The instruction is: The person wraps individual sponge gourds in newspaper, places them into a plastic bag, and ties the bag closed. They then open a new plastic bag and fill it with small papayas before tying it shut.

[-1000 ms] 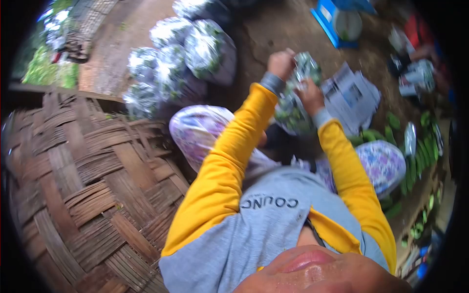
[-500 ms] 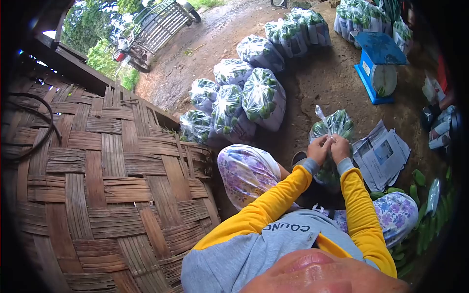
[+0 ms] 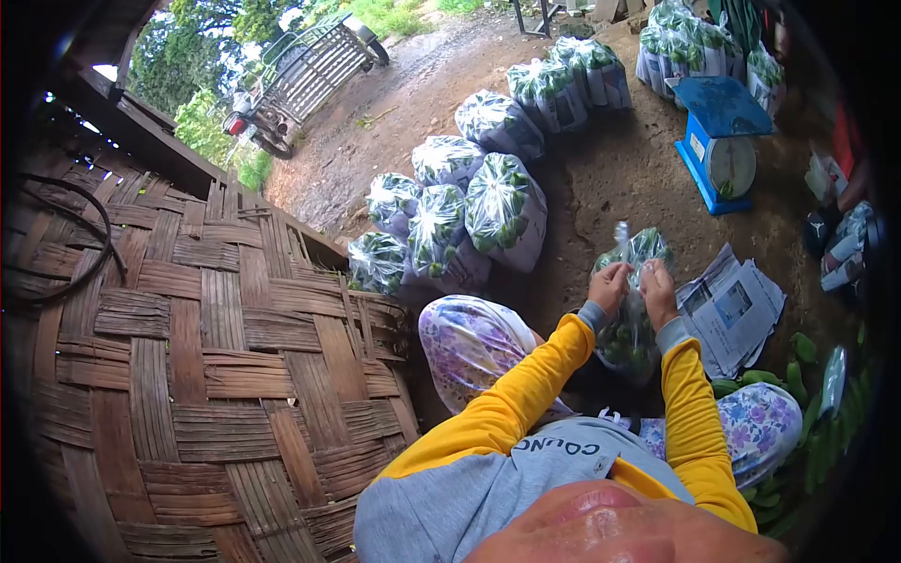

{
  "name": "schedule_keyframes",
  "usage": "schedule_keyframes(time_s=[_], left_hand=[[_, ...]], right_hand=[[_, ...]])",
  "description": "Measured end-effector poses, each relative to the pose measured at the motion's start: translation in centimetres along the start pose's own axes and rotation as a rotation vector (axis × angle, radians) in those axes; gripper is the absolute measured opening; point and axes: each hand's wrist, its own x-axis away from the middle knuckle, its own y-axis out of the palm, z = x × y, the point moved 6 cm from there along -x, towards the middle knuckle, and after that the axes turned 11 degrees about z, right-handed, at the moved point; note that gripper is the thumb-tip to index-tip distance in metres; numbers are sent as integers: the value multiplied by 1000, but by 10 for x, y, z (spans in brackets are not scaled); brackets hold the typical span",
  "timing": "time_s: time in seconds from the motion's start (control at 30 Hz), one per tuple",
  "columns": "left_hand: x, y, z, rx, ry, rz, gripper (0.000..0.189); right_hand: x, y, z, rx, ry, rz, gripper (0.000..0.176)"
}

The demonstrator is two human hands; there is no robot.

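A clear plastic bag point(image 3: 627, 352) filled with green vegetables stands on the ground between my knees, its top gathered into a twisted neck that sticks up. My left hand point(image 3: 609, 287) pinches the plastic at the left of the neck. On the other side, my right hand point(image 3: 658, 287) is closed on the plastic too, a little apart from the left. Whether a tie is between the fingers is too small to tell. Sheets of newspaper point(image 3: 732, 310) lie just right of the bag. Long green vegetables point(image 3: 796, 383) like cucumbers are heaped by my right knee.
Several filled bags point(image 3: 505, 211) stand in a row ahead, with more bags point(image 3: 690, 42) at the back right. A blue weighing scale point(image 3: 723, 141) stands on the dirt floor. A woven bamboo wall point(image 3: 225, 375) fills the left side. Outside is a motorcycle with a slatted cart point(image 3: 310, 70).
My hands have moved slightly apart, from close together at the bag's neck to either side of it. The view has shifted a little. The bag stays in place.
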Motion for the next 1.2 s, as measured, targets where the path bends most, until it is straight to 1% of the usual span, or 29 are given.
schedule_keyframes(time_s=[0.03,0.07,0.17,0.2,0.3,0.33,0.43,0.53,0.63,0.67,0.77,0.8,0.87,0.9,0.97,1.0,1.1,1.13,1.2], left_hand=[[1,3,6,-191,73,-51,19],[2,4,9,-326,151,-16,17],[15,9,21,-462,452,-60,16],[19,10,21,-547,498,-99,14],[29,14,28,-558,654,-143,15],[34,17,34,-551,752,-190,17],[42,21,44,-551,719,-196,18],[27,15,31,-499,622,-89,15],[15,4,13,-552,471,-62,21],[13,4,10,-521,489,-38,25],[13,2,11,-587,495,-35,28],[13,0,12,-590,442,-31,28],[11,-2,12,-596,332,-18,29],[13,-1,16,-560,342,-34,29],[13,3,25,-488,366,-67,30],[14,3,25,-498,330,-96,26],[27,5,39,-502,541,-160,21],[32,8,45,-577,595,-219,13],[39,14,58,-782,733,-229,14]], right_hand=[[5,3,-12,72,-62,-10,15],[10,6,-24,102,-109,-47,14],[12,11,-36,178,-249,-50,12],[13,10,-47,246,-330,-33,10],[21,13,-68,335,-395,-32,9],[19,13,-67,337,-387,-34,9],[17,13,-66,489,-425,-58,9],[23,16,-89,536,-725,-113,16],[21,4,-109,755,-698,-40,19],[18,-4,-105,847,-620,-62,17],[9,-11,-69,995,-347,-211,20],[11,-10,-72,991,-418,-160,22],[9,-11,-71,881,-385,-178,23],[10,-11,-70,824,-364,-188,24],[21,-8,-71,774,-391,-224,22],[26,-6,-72,749,-406,-241,21],[42,-3,-68,682,-339,-383,22],[42,-4,-67,719,-229,-465,24],[27,-18,-46,539,-21,-404,27]])
